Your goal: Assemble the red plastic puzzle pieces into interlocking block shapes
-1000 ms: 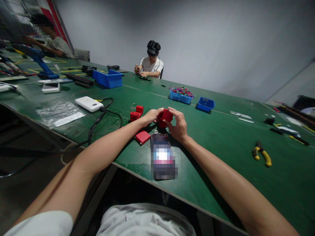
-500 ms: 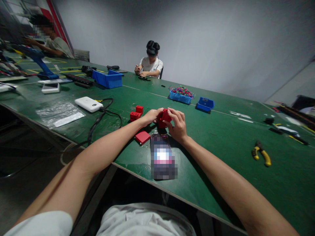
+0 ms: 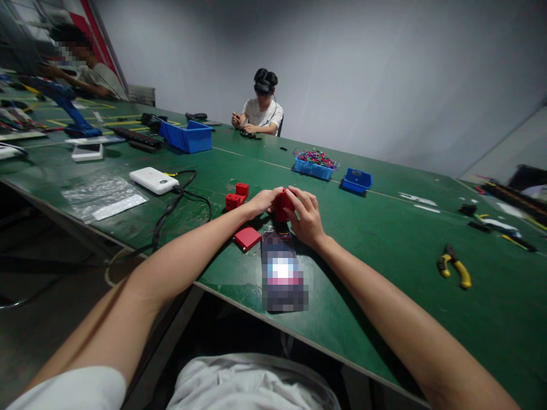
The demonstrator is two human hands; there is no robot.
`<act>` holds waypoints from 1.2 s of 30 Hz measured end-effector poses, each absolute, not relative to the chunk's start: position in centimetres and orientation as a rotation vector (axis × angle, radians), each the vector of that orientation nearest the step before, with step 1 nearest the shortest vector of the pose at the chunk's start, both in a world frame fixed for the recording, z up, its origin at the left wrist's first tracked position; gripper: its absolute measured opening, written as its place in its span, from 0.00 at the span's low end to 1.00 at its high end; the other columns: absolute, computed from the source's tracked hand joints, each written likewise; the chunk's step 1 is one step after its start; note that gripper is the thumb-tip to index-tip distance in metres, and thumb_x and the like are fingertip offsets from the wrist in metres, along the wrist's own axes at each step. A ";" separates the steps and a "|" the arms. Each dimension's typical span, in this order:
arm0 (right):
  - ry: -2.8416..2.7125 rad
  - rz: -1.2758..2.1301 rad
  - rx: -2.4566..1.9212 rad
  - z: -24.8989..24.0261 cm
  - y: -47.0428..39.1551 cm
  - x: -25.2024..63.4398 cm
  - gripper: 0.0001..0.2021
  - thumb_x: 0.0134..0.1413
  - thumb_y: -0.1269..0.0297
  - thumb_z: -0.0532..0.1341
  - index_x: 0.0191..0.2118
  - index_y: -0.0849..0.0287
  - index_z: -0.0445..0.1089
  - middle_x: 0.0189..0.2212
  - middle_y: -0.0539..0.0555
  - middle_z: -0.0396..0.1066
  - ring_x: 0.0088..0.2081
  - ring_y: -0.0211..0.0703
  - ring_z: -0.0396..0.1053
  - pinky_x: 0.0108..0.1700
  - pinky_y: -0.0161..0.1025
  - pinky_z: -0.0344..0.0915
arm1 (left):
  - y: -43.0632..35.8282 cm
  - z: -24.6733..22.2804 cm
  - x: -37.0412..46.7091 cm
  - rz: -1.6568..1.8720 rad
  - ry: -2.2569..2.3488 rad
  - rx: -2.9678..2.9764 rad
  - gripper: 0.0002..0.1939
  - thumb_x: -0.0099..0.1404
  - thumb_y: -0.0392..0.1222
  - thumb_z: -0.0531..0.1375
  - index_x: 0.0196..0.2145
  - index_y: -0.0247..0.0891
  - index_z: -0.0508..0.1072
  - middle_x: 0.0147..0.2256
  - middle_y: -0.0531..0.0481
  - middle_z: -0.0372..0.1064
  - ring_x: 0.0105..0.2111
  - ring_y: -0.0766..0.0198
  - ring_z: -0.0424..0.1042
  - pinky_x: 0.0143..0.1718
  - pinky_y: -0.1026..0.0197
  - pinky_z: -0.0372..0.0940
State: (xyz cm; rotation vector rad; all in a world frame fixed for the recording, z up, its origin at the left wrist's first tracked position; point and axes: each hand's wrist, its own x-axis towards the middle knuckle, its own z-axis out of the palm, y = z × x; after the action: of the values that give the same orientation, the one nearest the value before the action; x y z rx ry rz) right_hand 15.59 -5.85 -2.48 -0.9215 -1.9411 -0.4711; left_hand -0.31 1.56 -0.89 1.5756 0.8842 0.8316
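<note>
Both hands grip one red block (image 3: 282, 204) just above the green bench (image 3: 384, 239), left hand (image 3: 261, 201) on its left side, right hand (image 3: 306, 219) wrapped over its right. Phone (image 3: 282, 272) just near of them; flat red piece (image 3: 247, 238) left of phone; two red blocks (image 3: 236, 196) farther left.

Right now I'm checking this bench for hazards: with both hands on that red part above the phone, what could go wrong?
The left hand and right hand hold the red block just above the phone; a slip might drop it on the screen. The phone also overhangs the table edge, so a forearm nudge could knock it off. The loose red pieces nearby could get swept aside.
</note>
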 end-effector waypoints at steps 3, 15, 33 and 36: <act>-1.970 -0.475 -0.928 -2.5 -5.9 15.6 0.25 0.61 0.66 0.54 0.63 0.51 0.56 0.58 0.59 0.63 0.56 0.52 0.61 0.57 0.55 0.62 | 1.7 -0.9 -0.4 0.825 0.872 1.591 0.25 0.66 0.57 0.49 0.36 0.30 0.73 0.25 0.49 0.67 0.25 0.67 0.64 0.26 0.66 0.58; -2.054 -0.354 -0.897 -2.7 -5.8 15.6 0.28 0.63 0.66 0.51 0.67 0.52 0.45 0.63 0.62 0.54 0.63 0.51 0.55 0.58 0.55 0.62 | 2.3 -1.4 -0.6 0.803 0.806 1.706 0.27 0.63 0.60 0.50 0.38 0.31 0.72 0.26 0.49 0.67 0.25 0.67 0.63 0.26 0.65 0.58; -2.059 -0.364 -0.875 -2.8 -5.9 15.4 0.30 0.63 0.64 0.50 0.68 0.55 0.41 0.58 0.65 0.58 0.59 0.53 0.58 0.57 0.55 0.62 | 1.9 -1.2 -0.2 0.808 0.716 1.733 0.20 0.63 0.53 0.50 0.35 0.32 0.70 0.24 0.52 0.62 0.23 0.68 0.60 0.24 0.65 0.56; -2.081 -0.370 -0.876 -2.7 -5.9 15.3 0.31 0.63 0.65 0.50 0.68 0.55 0.37 0.59 0.65 0.56 0.59 0.54 0.57 0.57 0.55 0.61 | 1.8 -1.2 -0.2 0.819 0.718 1.721 0.21 0.62 0.54 0.50 0.35 0.33 0.69 0.24 0.53 0.62 0.23 0.68 0.60 0.24 0.65 0.56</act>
State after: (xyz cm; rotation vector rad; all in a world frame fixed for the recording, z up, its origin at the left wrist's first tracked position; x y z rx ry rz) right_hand 15.31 -5.86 -2.75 -0.8758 -2.0806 -0.3700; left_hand -0.16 1.82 -1.23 1.7208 0.7177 0.8185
